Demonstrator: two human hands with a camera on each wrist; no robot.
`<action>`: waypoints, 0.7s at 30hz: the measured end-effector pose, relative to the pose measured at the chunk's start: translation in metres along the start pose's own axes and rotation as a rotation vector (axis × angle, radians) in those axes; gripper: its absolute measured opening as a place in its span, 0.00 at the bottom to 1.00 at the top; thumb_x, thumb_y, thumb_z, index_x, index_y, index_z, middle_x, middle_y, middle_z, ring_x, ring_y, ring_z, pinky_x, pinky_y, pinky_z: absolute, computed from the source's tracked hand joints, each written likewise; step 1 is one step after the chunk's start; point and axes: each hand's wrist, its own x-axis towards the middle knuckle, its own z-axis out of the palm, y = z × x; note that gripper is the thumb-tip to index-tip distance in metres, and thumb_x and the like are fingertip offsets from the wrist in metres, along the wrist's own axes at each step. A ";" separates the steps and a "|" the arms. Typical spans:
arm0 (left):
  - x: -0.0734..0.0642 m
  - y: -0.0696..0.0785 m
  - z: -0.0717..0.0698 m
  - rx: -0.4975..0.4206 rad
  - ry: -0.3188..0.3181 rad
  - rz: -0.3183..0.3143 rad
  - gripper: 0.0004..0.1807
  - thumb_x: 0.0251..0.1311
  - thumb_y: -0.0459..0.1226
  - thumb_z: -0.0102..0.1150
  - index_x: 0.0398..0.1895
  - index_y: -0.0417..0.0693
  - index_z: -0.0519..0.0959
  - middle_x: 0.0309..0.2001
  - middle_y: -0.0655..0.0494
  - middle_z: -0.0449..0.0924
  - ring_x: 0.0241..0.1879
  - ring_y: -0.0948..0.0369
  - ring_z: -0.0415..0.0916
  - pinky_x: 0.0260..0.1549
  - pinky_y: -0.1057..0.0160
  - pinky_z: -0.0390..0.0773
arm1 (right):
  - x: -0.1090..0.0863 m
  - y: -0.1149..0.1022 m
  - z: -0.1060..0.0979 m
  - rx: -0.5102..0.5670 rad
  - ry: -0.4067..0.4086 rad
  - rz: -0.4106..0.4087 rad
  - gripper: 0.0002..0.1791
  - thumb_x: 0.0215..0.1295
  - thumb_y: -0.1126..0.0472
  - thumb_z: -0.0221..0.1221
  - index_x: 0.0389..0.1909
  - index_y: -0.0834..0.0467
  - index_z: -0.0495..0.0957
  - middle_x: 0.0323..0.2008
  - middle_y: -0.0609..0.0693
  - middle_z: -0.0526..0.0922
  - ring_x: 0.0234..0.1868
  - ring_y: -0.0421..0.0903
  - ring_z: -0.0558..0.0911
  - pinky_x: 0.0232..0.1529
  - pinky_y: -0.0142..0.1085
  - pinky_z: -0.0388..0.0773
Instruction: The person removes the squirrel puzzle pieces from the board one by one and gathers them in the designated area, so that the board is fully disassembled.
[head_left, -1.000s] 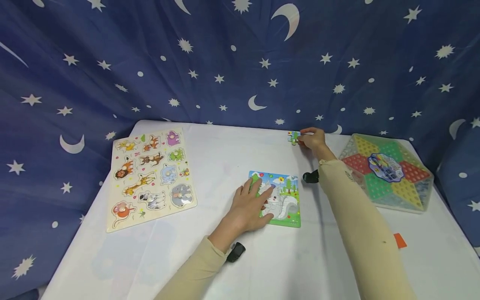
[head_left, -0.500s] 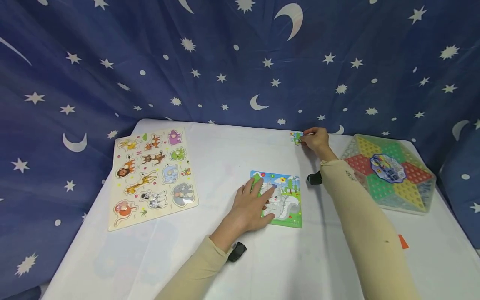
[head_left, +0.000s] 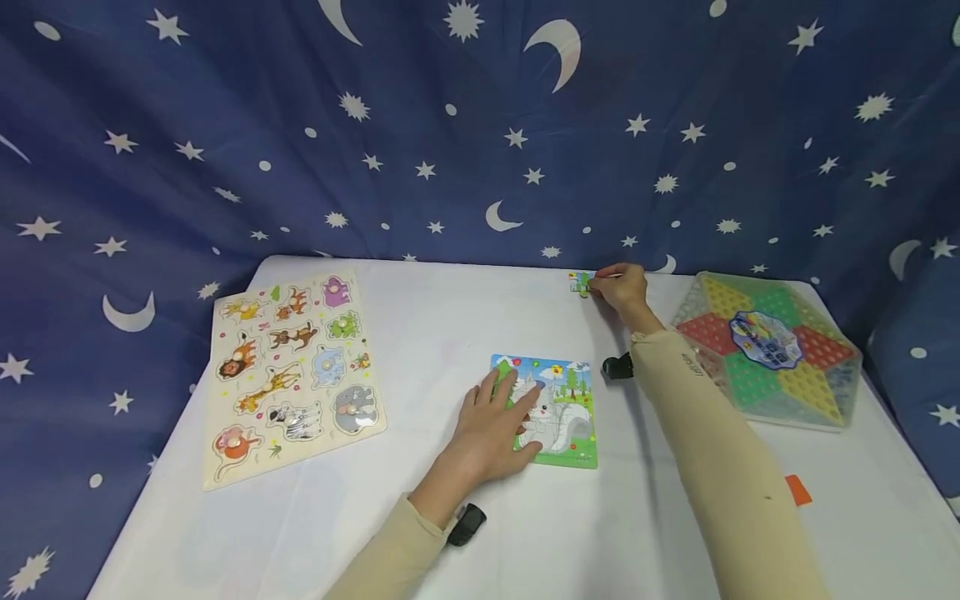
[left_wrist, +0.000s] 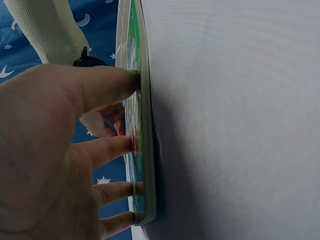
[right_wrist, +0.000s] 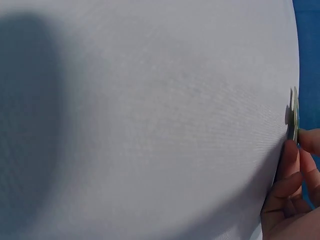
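One small, flat, blue-and-green jigsaw piece [head_left: 579,282], perhaps more, was pinched in the right hand [head_left: 622,289]. Nearer the person than that grip, the left hand [head_left: 486,429] rested spread-fingered on a square, squirrel-printed board [head_left: 558,421]. Picking up seemed underway; a steady pinch seemed needed next. Beneath lay a white-covered table [head_left: 420,333]; beyond, a starry navy curtain [head_left: 442,200].

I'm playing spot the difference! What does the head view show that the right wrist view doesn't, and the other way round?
Only head: the left hand on the squirrel board, animal board, colourful box, orange piece.
Only right wrist: the puzzle piece edge-on, close up.
Both: right hand pinching that piece, white table, blue cloth.
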 end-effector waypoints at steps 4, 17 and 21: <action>0.001 0.001 0.001 -0.035 0.024 0.015 0.39 0.63 0.57 0.56 0.76 0.59 0.61 0.75 0.44 0.52 0.74 0.43 0.44 0.64 0.43 0.58 | 0.001 0.001 -0.002 0.018 -0.011 0.002 0.12 0.58 0.69 0.64 0.43 0.69 0.80 0.35 0.57 0.82 0.20 0.33 0.78 0.24 0.23 0.74; 0.002 0.001 0.003 -0.027 0.050 0.024 0.39 0.63 0.57 0.56 0.75 0.57 0.62 0.74 0.43 0.53 0.74 0.42 0.45 0.64 0.42 0.59 | 0.004 0.004 -0.002 -0.024 -0.033 -0.056 0.11 0.58 0.68 0.66 0.40 0.68 0.82 0.22 0.46 0.79 0.19 0.35 0.76 0.24 0.25 0.73; 0.003 0.000 0.000 -0.035 0.041 0.029 0.39 0.63 0.57 0.56 0.76 0.57 0.61 0.75 0.43 0.52 0.74 0.42 0.44 0.64 0.41 0.58 | 0.003 0.004 -0.002 -0.046 -0.018 -0.078 0.10 0.58 0.68 0.65 0.40 0.69 0.83 0.25 0.49 0.80 0.21 0.36 0.76 0.25 0.25 0.72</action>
